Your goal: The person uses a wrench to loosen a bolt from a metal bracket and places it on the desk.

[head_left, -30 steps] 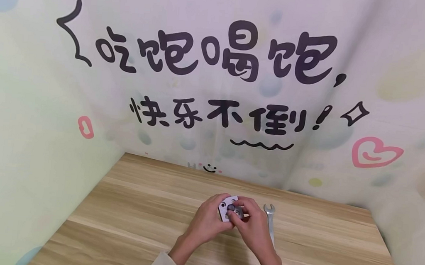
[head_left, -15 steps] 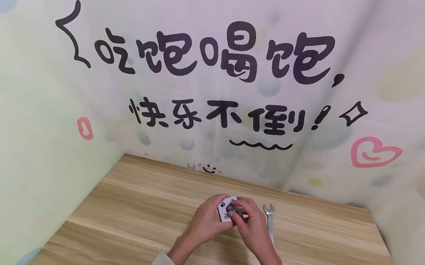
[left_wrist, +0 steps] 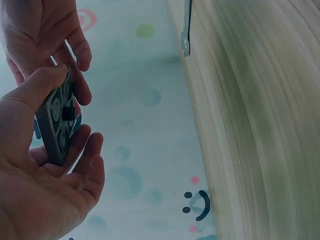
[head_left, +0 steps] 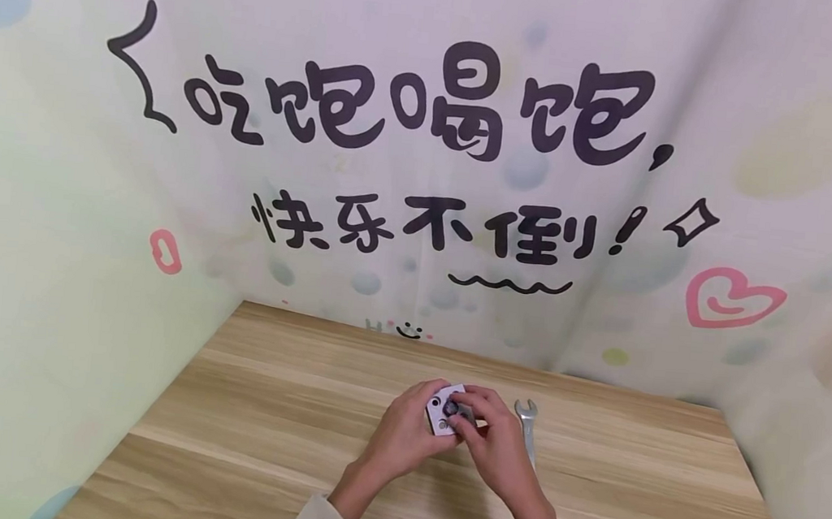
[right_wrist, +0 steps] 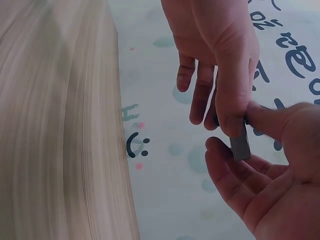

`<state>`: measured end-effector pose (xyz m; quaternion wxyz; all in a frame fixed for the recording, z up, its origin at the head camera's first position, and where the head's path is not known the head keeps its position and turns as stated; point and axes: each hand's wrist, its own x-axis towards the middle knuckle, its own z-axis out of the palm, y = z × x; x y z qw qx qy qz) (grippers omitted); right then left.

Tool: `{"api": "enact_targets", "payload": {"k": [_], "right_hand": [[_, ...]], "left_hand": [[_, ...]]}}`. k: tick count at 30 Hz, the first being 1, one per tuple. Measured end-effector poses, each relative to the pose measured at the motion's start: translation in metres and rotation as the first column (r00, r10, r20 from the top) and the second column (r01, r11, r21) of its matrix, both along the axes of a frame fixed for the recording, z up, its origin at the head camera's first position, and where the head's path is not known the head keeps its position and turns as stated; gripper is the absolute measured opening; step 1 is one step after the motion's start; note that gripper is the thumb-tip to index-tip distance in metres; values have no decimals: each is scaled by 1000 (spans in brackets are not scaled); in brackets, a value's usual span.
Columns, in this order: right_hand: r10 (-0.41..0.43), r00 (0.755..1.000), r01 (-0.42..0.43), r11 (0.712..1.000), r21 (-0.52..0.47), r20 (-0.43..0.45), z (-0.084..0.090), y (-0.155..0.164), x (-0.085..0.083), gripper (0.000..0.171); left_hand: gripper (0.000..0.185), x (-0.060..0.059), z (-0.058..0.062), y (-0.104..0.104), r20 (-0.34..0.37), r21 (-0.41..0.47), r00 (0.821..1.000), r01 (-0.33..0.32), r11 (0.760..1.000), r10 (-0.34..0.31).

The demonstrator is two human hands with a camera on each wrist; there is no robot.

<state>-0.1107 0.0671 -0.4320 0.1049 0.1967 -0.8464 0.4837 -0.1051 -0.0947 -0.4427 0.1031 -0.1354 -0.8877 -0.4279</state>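
A small square metal plate (head_left: pixel 437 422) with holes is held up over the table. My left hand (head_left: pixel 402 429) grips it by its edges, and in the left wrist view the left thumb presses its rim. A dark round bolt head (head_left: pixel 452 407) sits near the middle of the plate's upper face; the thumb and fingers of my right hand (head_left: pixel 497 437) pinch it. In the left wrist view a dark stub (left_wrist: pixel 69 114) juts from the plate's ribbed other face. Seen from the right wrist, the right thumb covers much of the plate (right_wrist: pixel 240 147).
An open-ended wrench (head_left: pixel 527 427) lies on the wooden table (head_left: pixel 265 410) just right of my right hand. Behind the table and at both sides stand light printed cloth walls (head_left: pixel 384 290) with black lettering at the back.
My right fingers have shifted slightly around the bolt head. The plate and my left hand are almost still, and the wrench lies where it was.
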Motion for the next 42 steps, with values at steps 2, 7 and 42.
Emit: {"api": "enact_targets", "payload": {"k": [2,7,42], "right_hand": [[6,1000,-6,1000,-26,6,0,0,0,32],[0,1000,2,996,-84,30,-1,-1,0,37],[-29,999,30,999,36,-35,1,-3,2,27]], "left_hand": [[62,1,1,0,12,5,1000,0,1000,0],[63,1,2,0,16,10,1000,-5,1000,5],[61,3,3,0,14,16,1000,-8,1000,8]]}}
